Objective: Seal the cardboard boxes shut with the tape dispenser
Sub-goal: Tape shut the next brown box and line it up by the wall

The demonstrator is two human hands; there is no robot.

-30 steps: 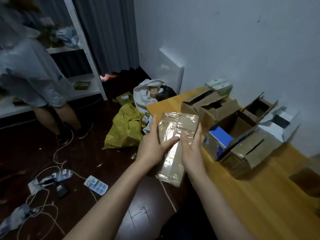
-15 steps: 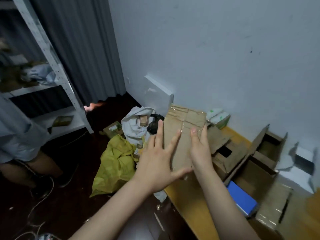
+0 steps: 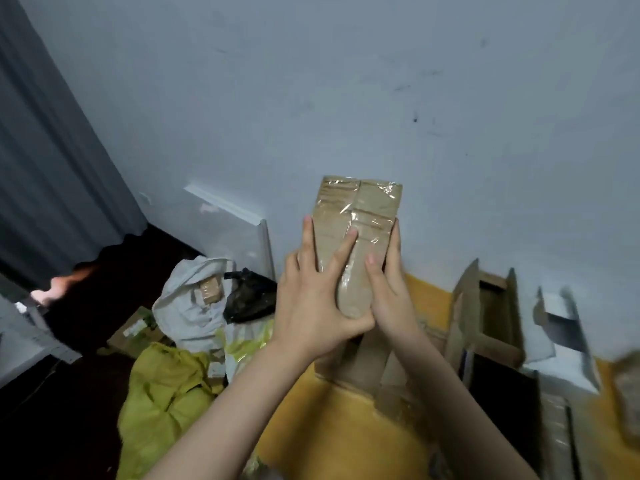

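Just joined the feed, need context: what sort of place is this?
Probably a room at home used as a makeshift packing spot: open cardboard boxes crowd a yellow table against a bare wall, stuffed bags lie on the dark floor, and a grey curtain hangs nearby.

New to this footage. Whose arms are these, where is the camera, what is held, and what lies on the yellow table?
No machine here: these are a person's bare arms, filmed by one wide-angle camera worn on the head, looking forward and down. The left hand and right hand together grip a flat cardboard box wrapped in shiny clear tape, upright before the wall. On the yellow table below lie open cardboard boxes. A yellow bag and a white bag sit on the floor, left.
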